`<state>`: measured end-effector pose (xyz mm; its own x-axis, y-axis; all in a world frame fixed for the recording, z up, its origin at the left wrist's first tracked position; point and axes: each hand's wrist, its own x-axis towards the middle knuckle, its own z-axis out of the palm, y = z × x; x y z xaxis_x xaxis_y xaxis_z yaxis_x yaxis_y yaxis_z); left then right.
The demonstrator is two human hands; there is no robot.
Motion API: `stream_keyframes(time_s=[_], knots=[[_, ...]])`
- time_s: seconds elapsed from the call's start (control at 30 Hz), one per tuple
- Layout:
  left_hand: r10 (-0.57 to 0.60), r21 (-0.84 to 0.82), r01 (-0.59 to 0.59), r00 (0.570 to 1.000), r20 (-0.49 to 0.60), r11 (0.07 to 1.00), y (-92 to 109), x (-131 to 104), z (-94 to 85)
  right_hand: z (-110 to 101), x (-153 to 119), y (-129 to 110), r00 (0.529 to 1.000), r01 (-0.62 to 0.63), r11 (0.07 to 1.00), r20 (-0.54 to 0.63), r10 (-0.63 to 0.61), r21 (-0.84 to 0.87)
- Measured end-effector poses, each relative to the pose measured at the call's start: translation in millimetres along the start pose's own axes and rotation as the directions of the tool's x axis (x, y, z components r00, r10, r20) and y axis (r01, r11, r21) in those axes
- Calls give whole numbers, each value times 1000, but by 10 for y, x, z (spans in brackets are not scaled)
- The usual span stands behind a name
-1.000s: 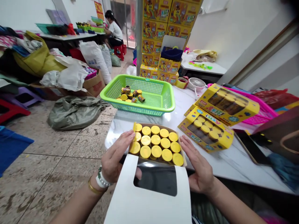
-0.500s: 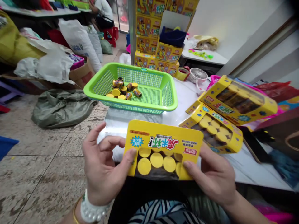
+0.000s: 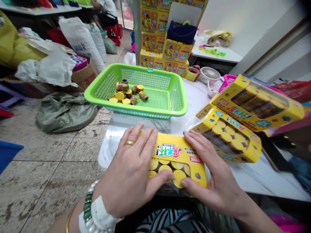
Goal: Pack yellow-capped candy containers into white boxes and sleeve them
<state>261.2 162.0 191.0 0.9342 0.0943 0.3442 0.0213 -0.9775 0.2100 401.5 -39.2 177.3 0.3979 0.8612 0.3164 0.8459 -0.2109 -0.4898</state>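
A yellow windowed box (image 3: 182,144) with several yellow-capped little jars behind its window sits low in front of me, at the near edge of the table. My left hand (image 3: 132,171) lies over its left side, fingers on the top flap and thumb across the window. Gripping the right side is my right hand (image 3: 218,174), its thumb at the window's lower corner. Two similar filled boxes stand close by on the right, an upper box (image 3: 250,113) leaning over a lower box (image 3: 220,147). Beyond the held box is a green basket (image 3: 178,111) with loose jars (image 3: 128,94) in its left part.
Stacked yellow cartons (image 3: 153,42) rise at the back, with a blue tape dispenser (image 3: 182,32) before them. A small fan (image 3: 210,75) stands near a tape roll (image 3: 191,73). Sacks (image 3: 77,38) line the floor at left. A seated person (image 3: 107,13) is far off.
Both hands have shifted on the box: the left has moved from its left edge to over the flap, and the right fingers have come up onto the top. The box has tipped back slightly.
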Motion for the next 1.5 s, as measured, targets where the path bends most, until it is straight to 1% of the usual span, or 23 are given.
stream_keyframes(time_s=[0.07,0.17,0.27,0.4,0.47,0.53,0.6,0.7,0.77,0.83,0.9,1.0,1.1,1.2,1.27,1.33,1.5], knots=[[27,-21,-27,1000,0,999,-20,6,-1,-9,-2,-7,999,46,999,-9,-46,-28],[77,-45,-78,997,-23,996,-51,9,-15,-33,3,-22,990,116,990,-71,-122,-76],[106,-91,-107,994,-20,990,-74,6,-23,-53,19,-24,982,154,983,-95,-164,-102],[84,-156,-98,992,-90,983,-77,-13,-19,-45,25,5,977,173,978,-103,-185,-117],[80,-137,-98,988,-132,986,-69,-22,-31,-40,21,19,979,165,979,-98,-177,-120],[94,-103,-109,986,-137,989,-63,-16,-59,-56,21,27,987,137,985,-72,-145,-105],[127,-85,-136,986,-104,987,-63,14,-101,-99,31,34,993,117,990,-15,-118,-74],[183,-113,-184,983,-18,976,-82,110,-169,-182,65,68,985,139,990,102,-136,-23],[195,-189,-184,980,39,965,-103,186,-210,-216,94,106,973,156,988,173,-156,10],[184,-281,-151,978,95,948,-123,253,-245,-217,123,146,964,157,987,208,-163,47],[167,-344,-108,975,147,933,-140,304,-269,-194,147,177,966,141,986,207,-155,84],[142,-385,-60,972,186,921,-163,363,-286,-153,169,200,976,107,987,177,-127,117],[144,-397,-58,971,189,916,-193,420,-288,-145,185,206,982,94,988,151,-112,123],[178,-409,-70,956,232,910,-224,470,-284,-163,210,207,982,101,988,147,-118,117],[175,-416,-46,945,277,908,-233,493,-280,-177,230,206,981,114,987,142,-130,116],[147,-414,-10,942,301,910,-232,511,-275,-185,244,208,981,107,986,145,-126,128],[112,-390,28,937,331,920,-210,556,-258,-148,207,239,990,-23,971,138,-11,238]])
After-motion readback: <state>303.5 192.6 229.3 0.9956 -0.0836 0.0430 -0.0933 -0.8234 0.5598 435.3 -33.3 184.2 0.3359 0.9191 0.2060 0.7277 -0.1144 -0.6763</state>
